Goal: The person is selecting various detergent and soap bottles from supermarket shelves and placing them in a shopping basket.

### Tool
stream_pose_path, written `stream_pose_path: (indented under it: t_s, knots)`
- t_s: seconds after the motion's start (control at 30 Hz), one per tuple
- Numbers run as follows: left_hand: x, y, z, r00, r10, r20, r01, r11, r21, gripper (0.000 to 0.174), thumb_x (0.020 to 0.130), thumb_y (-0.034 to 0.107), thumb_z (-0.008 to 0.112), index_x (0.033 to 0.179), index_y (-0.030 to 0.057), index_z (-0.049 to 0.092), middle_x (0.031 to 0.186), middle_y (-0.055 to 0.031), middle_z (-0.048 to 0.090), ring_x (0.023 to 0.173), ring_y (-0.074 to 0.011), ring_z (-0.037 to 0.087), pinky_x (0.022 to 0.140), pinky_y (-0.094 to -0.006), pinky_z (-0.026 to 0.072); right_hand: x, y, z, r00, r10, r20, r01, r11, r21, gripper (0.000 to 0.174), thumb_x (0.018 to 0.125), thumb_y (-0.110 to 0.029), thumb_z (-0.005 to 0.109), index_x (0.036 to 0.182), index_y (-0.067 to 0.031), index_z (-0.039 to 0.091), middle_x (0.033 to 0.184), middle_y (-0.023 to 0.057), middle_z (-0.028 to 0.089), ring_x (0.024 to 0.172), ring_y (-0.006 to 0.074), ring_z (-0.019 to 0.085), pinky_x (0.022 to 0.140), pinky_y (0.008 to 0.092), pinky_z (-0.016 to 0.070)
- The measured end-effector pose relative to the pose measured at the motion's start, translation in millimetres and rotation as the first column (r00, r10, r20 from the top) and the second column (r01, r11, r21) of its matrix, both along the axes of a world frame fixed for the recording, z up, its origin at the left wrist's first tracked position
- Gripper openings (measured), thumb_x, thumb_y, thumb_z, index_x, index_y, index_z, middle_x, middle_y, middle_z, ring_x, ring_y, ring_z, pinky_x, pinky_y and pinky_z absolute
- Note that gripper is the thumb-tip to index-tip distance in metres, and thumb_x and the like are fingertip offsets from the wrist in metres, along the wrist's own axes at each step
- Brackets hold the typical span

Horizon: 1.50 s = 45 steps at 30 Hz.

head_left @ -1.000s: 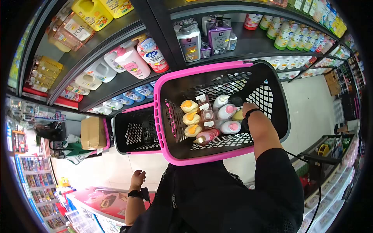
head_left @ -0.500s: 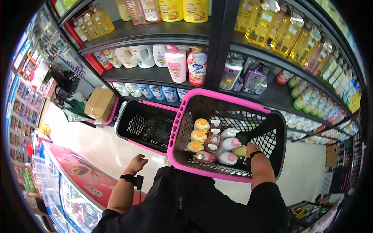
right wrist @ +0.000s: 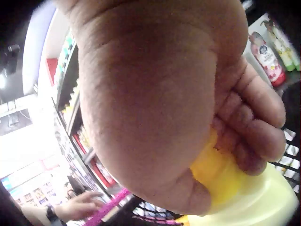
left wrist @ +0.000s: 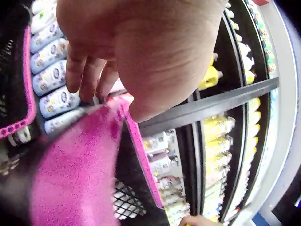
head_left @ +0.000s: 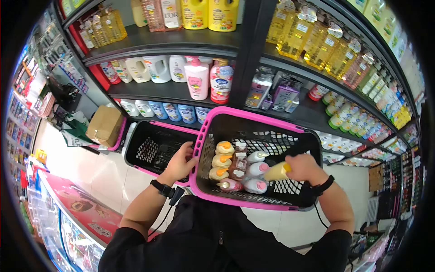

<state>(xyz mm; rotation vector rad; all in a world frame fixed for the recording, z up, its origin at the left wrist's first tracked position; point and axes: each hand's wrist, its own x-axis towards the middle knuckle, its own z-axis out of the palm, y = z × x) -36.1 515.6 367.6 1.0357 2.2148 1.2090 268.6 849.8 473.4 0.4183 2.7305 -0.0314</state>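
Note:
My right hand [head_left: 302,167] grips the yellow cap [right wrist: 218,176] of a pale yellow bottle [head_left: 275,172], thumb on one side and curled fingers on the other. The bottle lies tilted inside the pink-rimmed black basket [head_left: 251,113], its lower end pointing left toward the other bottles. My left hand [head_left: 181,162] is at the basket's left rim, with fingers extended and fingertips right at the pink edge [left wrist: 80,174]. In the basket stand cream bottles [head_left: 222,160] with orange pump tops, pinkish clear bottles [head_left: 239,163], white bottles [head_left: 255,186] with pink tops and a pink bottle [head_left: 231,185].
A second black basket [head_left: 156,147] with a pink rim stands to the left, and beyond it a cardboard box [head_left: 105,127]. Shelves [head_left: 163,44] of bottles run along the far side. A red-fronted counter [head_left: 81,201] is at the lower left.
My right hand has lifted the pale yellow bottle by its cap from low in the basket and tilted it. My left hand has moved up and right to the basket's rim.

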Motion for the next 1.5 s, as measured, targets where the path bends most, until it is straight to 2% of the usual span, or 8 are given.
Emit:
stream_pose_path:
  t_s: [0.17, 0.37, 0.43, 0.7, 0.93, 1.07, 1.17, 1.5]
  knots:
    - [15.3, 45.7, 38.1, 0.870, -0.122, -0.477, 0.173, 0.983, 0.064, 0.074, 0.077, 0.019, 0.081, 0.139, 0.0003, 0.047, 0.139, -0.0256, 0.049, 0.131, -0.0398, 0.048, 0.110, -0.0450, 0.0407, -18.9, -32.8, 102.9, 0.922, 0.008, -0.386, -0.020, 0.999, -0.026, 0.034, 0.072, -0.032, 0.075, 0.086, -0.0070, 0.057, 0.066, 0.0179, 0.062, 0.069, 0.0412, 0.065, 0.060, 0.0516, 0.0494]
    - [23.5, 64.4, 98.8, 0.813, -0.481, -0.329, 0.572, 0.768, 0.290, 0.094, 0.065, 0.021, 0.091, 0.142, 0.0016, 0.043, 0.143, -0.0215, 0.049, 0.132, -0.0391, 0.049, 0.110, -0.0438, 0.0413, -92.3, -90.1, 168.3, 0.838, -0.105, -0.535, -0.043, 0.965, -0.257, 0.034, 0.076, -0.030, 0.077, 0.086, -0.0052, 0.055, 0.071, 0.0177, 0.062, 0.069, 0.0418, 0.063, 0.058, 0.0484, 0.0478]
    - [13.5, 59.3, 112.9, 0.872, -0.474, -0.126, 0.489, 0.823, 0.290, 0.092, 0.065, 0.017, 0.091, 0.142, 0.0007, 0.043, 0.141, -0.0212, 0.051, 0.129, -0.0376, 0.052, 0.107, -0.0410, 0.0440, -122.0, -113.5, 175.5, 0.845, -0.192, -0.500, -0.014, 0.925, -0.380, 0.035, 0.076, -0.030, 0.077, 0.085, -0.0049, 0.055, 0.072, 0.0175, 0.062, 0.069, 0.0415, 0.063, 0.058, 0.0477, 0.0480]
    - [-101.1, 13.7, 79.5, 0.895, -0.446, 0.013, 0.420, 0.851, 0.316, 0.080, 0.065, 0.015, 0.090, 0.134, 0.0070, 0.049, 0.118, -0.0169, 0.064, 0.111, -0.0364, 0.064, 0.094, -0.0420, 0.0516, -259.8, -186.9, 142.3, 0.835, 0.044, -0.548, -0.119, 0.988, -0.101, 0.038, 0.075, -0.036, 0.076, 0.089, -0.0055, 0.056, 0.072, 0.0148, 0.065, 0.068, 0.0371, 0.066, 0.059, 0.0465, 0.0514]
    - [-222.7, -5.2, 33.1, 0.916, -0.383, 0.125, 0.307, 0.864, 0.398, 0.073, 0.068, 0.012, 0.088, 0.130, 0.0052, 0.053, 0.115, -0.0165, 0.064, 0.108, -0.0334, 0.064, 0.095, -0.0387, 0.0504, -377.4, -210.3, 77.5, 0.736, -0.358, -0.574, 0.035, 0.868, -0.496, 0.050, 0.082, -0.024, 0.075, 0.122, -0.0013, 0.056, 0.104, 0.0209, 0.066, 0.094, 0.0367, 0.067, 0.078, 0.0432, 0.0547]
    - [-277.4, 6.1, 15.9, 0.903, -0.370, 0.220, 0.238, 0.855, 0.461, 0.078, 0.067, 0.001, 0.085, 0.136, 0.0038, 0.048, 0.123, -0.0099, 0.062, 0.117, -0.0232, 0.061, 0.102, -0.0370, 0.0479, -411.4, -211.1, 55.7, 0.699, -0.461, -0.547, 0.122, 0.830, -0.544, 0.076, 0.084, -0.017, 0.073, 0.146, 0.0027, 0.035, 0.141, 0.0271, 0.047, 0.129, 0.0407, 0.051, 0.104, 0.0428, 0.0468]
    - [-311.8, 23.2, -4.8, 0.910, -0.335, 0.243, 0.206, 0.877, 0.434, 0.082, 0.068, 0.002, 0.086, 0.139, 0.0039, 0.045, 0.125, -0.0113, 0.062, 0.117, -0.0229, 0.061, 0.102, -0.0361, 0.0476, -427.3, -184.6, 10.9, 0.661, -0.490, -0.568, 0.159, 0.831, -0.532, 0.082, 0.083, -0.018, 0.075, 0.150, 0.0006, 0.032, 0.142, 0.0244, 0.047, 0.104, 0.0300, 0.063, 0.089, 0.0383, 0.0536]
    - [-372.4, 88.4, -22.8, 0.924, -0.361, 0.129, 0.287, 0.874, 0.391, 0.078, 0.069, 0.000, 0.082, 0.138, 0.0021, 0.045, 0.124, -0.0138, 0.063, 0.115, -0.0248, 0.062, 0.101, -0.0370, 0.0484, -471.6, -167.6, -94.0, 0.613, -0.671, -0.416, 0.177, 0.630, -0.756, 0.085, 0.080, -0.010, 0.075, 0.151, 0.0000, 0.030, 0.145, 0.0257, 0.043, 0.132, 0.0360, 0.049, 0.104, 0.0405, 0.0493]
